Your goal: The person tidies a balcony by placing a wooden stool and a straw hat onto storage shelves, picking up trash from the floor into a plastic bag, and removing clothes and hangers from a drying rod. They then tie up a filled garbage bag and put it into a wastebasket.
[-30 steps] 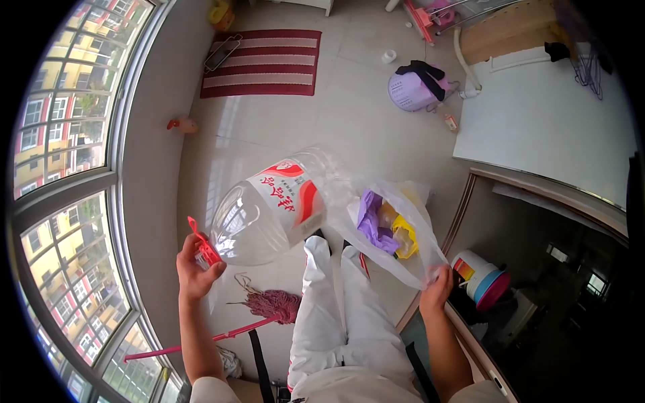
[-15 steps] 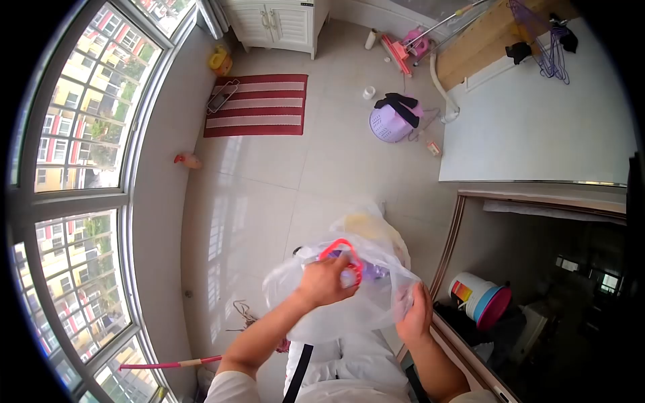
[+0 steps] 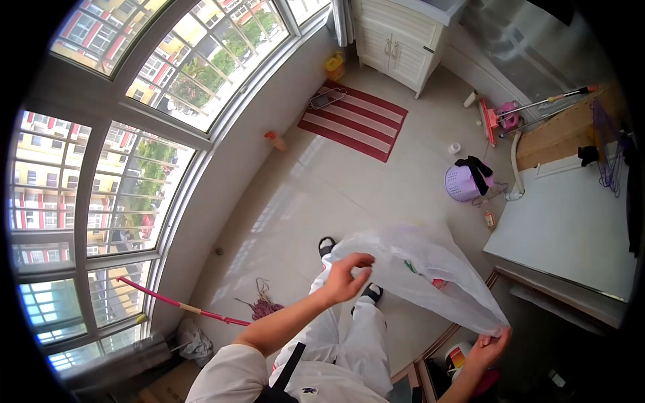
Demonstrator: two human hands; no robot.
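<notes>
- Pale glossy floor tiles (image 3: pixel 322 195) cover a sunlit room, bounded on one side by a curved window wall (image 3: pixel 134 154).
- Left hand (image 3: pixel 347 277): fingers are pinched on the upper edge of a clear plastic bag (image 3: pixel 430 279), above the person's white trousers (image 3: pixel 342 336).
- Right hand (image 3: pixel 489 348): fingers are closed on the bag's opposite, lower corner, so the film is stretched in a slanted sheet between the two hands.
- Inside the bag, small coloured items show faintly through the film; what they are cannot be told.
- Two dark shoes (image 3: pixel 327 246) appear on the tiles below the bag, one partly hidden by the left hand.
- Pink-handled mop (image 3: pixel 195 310): lies on the floor near the window wall, its stringy head (image 3: pixel 263 306) just beside the trousers.
- Lilac basket (image 3: pixel 462 183): stands well beyond the bag, with a dark cloth (image 3: pixel 478 169) draped over it.
- Red-and-white striped rug (image 3: pixel 354 121): lies farther off, before a white cabinet (image 3: pixel 396 40).
- White tabletop (image 3: pixel 571 228): occupies the right side, near the right hand.
</notes>
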